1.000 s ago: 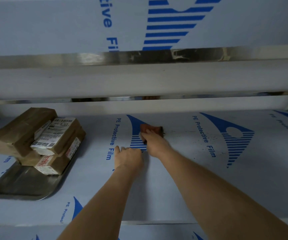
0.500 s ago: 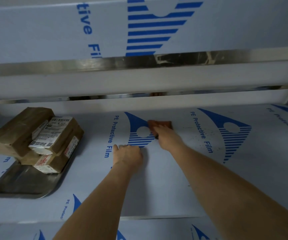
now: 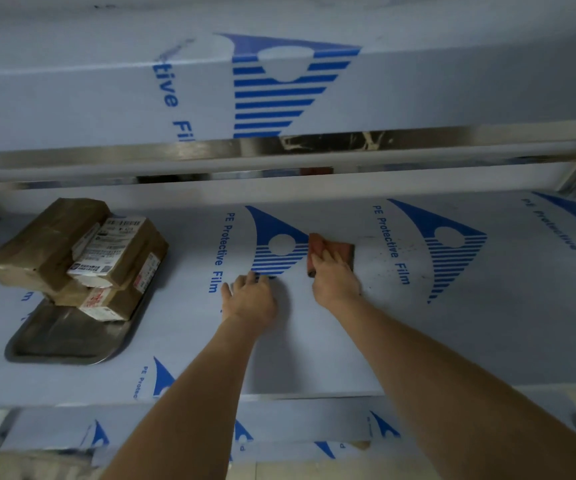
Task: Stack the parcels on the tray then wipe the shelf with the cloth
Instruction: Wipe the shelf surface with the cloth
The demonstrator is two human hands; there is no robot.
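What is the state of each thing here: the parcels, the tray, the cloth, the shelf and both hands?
Parcels: stacked on the tray, leaning.
Tray: flat on the shelf, near end bare.
Cloth: flat on the shelf, under the right hand.
Shelf: film-covered, dark specks right of the cloth.
Left hand: open, resting flat on the shelf.
Right hand: pressing the cloth down; grip unclear.

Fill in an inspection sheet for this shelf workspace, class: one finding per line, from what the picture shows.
Surface: shelf covered in blue-printed protective film, dark specks right of the cloth.
Job's things: parcels stacked on the metal tray; reddish cloth on the shelf.
Clutter: nothing seen.
Grippers: right hand presses on the cloth; left hand rests flat on the shelf.
Cables: nothing seen.
Surroundings: upper shelf with steel edge above.
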